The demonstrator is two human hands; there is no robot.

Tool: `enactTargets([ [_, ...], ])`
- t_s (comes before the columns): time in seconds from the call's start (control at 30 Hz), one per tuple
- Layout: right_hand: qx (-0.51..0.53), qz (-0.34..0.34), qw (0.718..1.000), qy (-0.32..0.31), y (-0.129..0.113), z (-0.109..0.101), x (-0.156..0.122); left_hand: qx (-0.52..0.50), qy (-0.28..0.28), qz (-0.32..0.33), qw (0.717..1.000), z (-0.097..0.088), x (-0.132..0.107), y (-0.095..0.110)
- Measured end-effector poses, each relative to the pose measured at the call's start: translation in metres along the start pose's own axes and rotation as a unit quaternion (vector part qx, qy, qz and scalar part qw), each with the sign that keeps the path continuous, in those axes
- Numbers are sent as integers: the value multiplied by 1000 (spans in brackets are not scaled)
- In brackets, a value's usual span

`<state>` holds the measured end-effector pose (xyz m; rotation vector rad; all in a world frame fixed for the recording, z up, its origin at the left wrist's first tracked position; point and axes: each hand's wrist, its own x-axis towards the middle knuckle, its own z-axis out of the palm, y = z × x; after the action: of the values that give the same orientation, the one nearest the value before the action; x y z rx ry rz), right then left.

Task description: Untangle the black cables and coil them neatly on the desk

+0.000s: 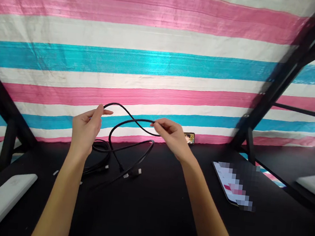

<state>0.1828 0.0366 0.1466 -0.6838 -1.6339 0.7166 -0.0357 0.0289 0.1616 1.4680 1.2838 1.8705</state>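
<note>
A black cable (127, 121) runs in loose loops between my two hands, raised above the black table. My left hand (86, 127) pinches it between thumb and fingertips, with one finger stretched out to the right. On the other side, my right hand (171, 136) grips another stretch of the same cable, fingers closed. Below, more black cable (99, 164) lies in a coil on the table, partly behind my left forearm. Several plugs with pale metal ends, among them a connector (135, 172), rest near the coil. Which plug belongs to which cable I cannot tell.
A phone (232, 184) with a lit screen, partly blurred out, lies on the black table (149, 215) at right. A smaller phone (189, 138) leans at the back. A white slab-shaped object (1, 202) is at left. Black metal frame posts (287, 79) flank a striped sheet (158, 12).
</note>
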Motion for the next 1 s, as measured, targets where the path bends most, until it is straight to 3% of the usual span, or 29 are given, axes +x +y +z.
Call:
enactTargets([
  [0.13, 57, 3, 988, 141, 7, -22, 6, 59, 6, 10, 998, -7, 2, -2],
  [0.3, 175, 55, 946, 267, 4, -69, 6, 97, 11, 7, 995, -18, 6, -5],
  [0.4, 183, 55, 944, 270, -5, -94, -1, 103, 7, 0, 995, -20, 8, -6],
  [0.5, 140, 24, 964, 226, -13, -105, -10, 115, -2, 7, 993, -16, 7, -6],
  [0.67, -18, -27, 995, 93, -18, -93, -17, 119, -81, 29, 989, -5, -3, 2],
  [0.8, -147, -47, 988, 4, -26, -69, -15, 96, -169, 67, 979, 2, -13, 13],
  [1.0, -208, -147, 966, 39, -31, -28, -10, 137, -254, 107, 952, 7, -22, 21],
])
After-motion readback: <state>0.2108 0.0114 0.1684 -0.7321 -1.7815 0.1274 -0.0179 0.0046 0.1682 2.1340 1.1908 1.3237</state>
